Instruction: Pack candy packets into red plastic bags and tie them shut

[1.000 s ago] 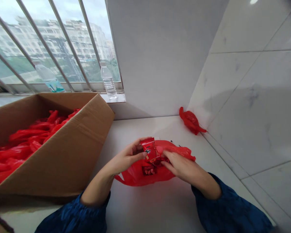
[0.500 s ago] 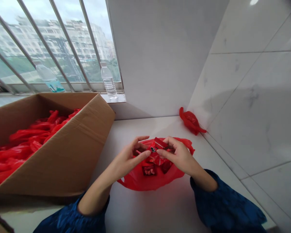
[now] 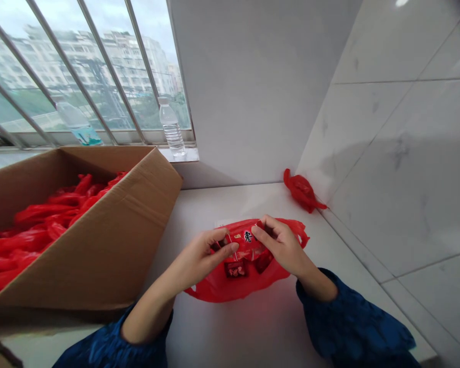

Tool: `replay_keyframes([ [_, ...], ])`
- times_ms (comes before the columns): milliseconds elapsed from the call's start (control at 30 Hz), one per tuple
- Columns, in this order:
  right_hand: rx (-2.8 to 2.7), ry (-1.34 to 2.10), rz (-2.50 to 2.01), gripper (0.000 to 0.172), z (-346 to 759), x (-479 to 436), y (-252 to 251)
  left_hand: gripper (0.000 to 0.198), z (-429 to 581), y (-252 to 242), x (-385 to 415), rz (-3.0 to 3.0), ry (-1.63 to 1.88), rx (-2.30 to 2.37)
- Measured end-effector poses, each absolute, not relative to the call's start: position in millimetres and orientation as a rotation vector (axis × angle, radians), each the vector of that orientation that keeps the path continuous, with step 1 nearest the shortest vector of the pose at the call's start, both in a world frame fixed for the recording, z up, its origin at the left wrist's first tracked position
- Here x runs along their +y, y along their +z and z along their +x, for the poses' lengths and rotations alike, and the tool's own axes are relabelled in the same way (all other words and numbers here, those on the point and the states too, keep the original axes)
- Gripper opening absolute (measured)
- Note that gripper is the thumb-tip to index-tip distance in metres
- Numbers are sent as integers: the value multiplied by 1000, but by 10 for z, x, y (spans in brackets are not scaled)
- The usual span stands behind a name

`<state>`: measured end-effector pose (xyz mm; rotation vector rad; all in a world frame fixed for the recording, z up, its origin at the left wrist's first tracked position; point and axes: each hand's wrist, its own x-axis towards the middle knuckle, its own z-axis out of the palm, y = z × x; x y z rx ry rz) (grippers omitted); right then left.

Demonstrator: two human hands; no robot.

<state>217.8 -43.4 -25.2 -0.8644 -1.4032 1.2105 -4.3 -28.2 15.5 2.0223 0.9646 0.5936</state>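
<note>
A small red snack packet with a black character printed on it is held level between both hands. My left hand pinches its left end between thumb and fingers. At the other end, the thumb and fingers of my right hand are closed on it. Beneath lies a red plastic bag, spread flat on the white tabletop. On the bag, a dark red packet and other small red packets show, partly covered by the held one and by my right hand.
At the left stands an open cardboard box full of red plastic bags. A knotted red bag lies in the back right corner by the tiled wall. Two bottles, one a clear plastic bottle, stand on the sill of the barred window.
My left hand has closed on the left end of the packet, where its fingers were apart before. The packet has turned from tilted to level, its printed face now showing.
</note>
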Motion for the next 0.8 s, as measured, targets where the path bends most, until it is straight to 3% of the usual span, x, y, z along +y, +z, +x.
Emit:
replay_keyframes([
  [467, -1483, 884, -935, 38, 2083, -520, -254, 37, 15, 255, -345, 2188, 681, 998],
  [800, -1403, 951, -877, 38, 2052, -499, -285, 42, 63, 197, -331, 2242, 890, 955],
])
